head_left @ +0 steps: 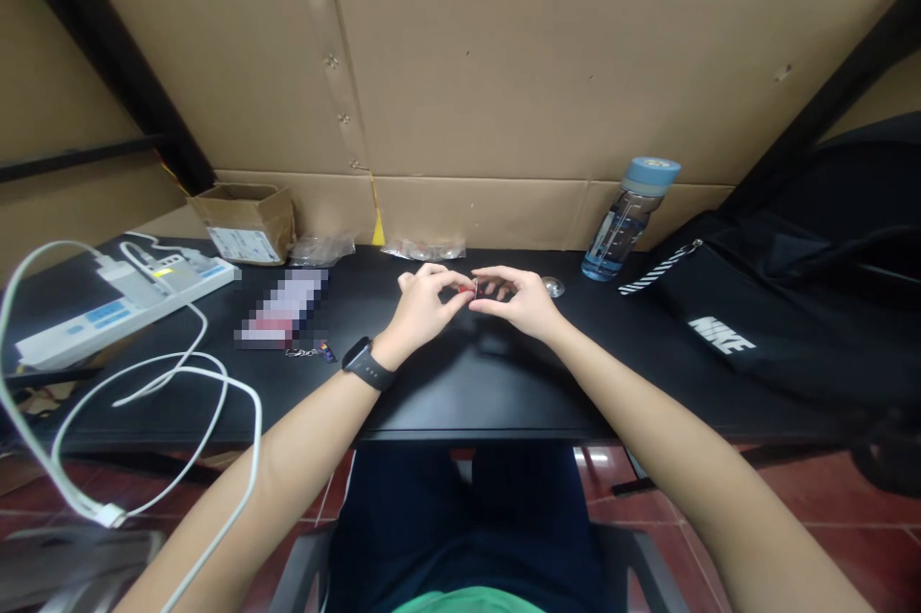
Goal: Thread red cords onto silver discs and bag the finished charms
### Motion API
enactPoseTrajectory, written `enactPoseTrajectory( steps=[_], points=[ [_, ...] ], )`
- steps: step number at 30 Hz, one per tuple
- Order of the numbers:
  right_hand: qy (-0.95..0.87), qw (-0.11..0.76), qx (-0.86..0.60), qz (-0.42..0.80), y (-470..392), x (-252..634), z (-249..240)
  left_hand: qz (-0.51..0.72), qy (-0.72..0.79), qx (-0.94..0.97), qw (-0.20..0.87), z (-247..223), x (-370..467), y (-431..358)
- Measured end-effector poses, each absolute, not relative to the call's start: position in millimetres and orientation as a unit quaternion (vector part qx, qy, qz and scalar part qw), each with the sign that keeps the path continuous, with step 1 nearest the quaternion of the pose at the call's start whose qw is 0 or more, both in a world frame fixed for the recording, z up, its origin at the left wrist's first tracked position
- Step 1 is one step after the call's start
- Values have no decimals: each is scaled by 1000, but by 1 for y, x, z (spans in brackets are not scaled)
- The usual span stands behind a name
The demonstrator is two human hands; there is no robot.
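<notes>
Both hands meet above the middle of the black table [489, 402]. Between their fingertips is a small red object [467, 288], too small to identify. My left hand [430, 298], with a black watch on its wrist, pinches it between thumb and fingers. From the other side, my right hand [514, 294] closes its thumb and fingers around the right end of the same object. Just behind the right hand lies a small clear round item [554, 287]. The fingers hide most of what is held.
A white power strip [93, 316] with looping cables, a cardboard box [248, 222], a blurred flat item [284, 308] and a keychain [320, 351] are on the left. Plastic bags [424, 248] lie at the back. A bottle [625, 220] and black bag [777, 306] stand right.
</notes>
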State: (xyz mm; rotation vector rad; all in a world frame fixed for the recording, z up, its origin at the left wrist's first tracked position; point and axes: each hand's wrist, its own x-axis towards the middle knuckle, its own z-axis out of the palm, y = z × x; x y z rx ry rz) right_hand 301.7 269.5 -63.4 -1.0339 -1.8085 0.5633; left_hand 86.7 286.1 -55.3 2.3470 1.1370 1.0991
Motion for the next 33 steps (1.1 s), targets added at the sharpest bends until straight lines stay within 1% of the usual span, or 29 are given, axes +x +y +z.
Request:
enactPoseTrajectory(
  steps=[4, 13, 22, 24, 29, 33],
  points=[
    [-757, 467, -410, 205, 269, 302, -64, 385, 407, 813, 157, -56, 87, 286],
    [-752, 476, -414, 192, 270, 301, -66, 371, 425, 809, 165, -56, 89, 285],
    [-760, 465, -412, 189, 267, 300, -63, 381, 400, 814, 178, -57, 88, 286],
    [-761, 462, -417, 183, 267, 301, -61, 387, 377, 816, 207, -59, 86, 290],
    [-780, 446, -416, 137, 270, 307, -60, 419, 280, 774, 383, -68, 79, 308],
    [-792, 438, -415, 90, 271, 309, -61, 411, 298, 742, 437, -76, 80, 312]
  ],
)
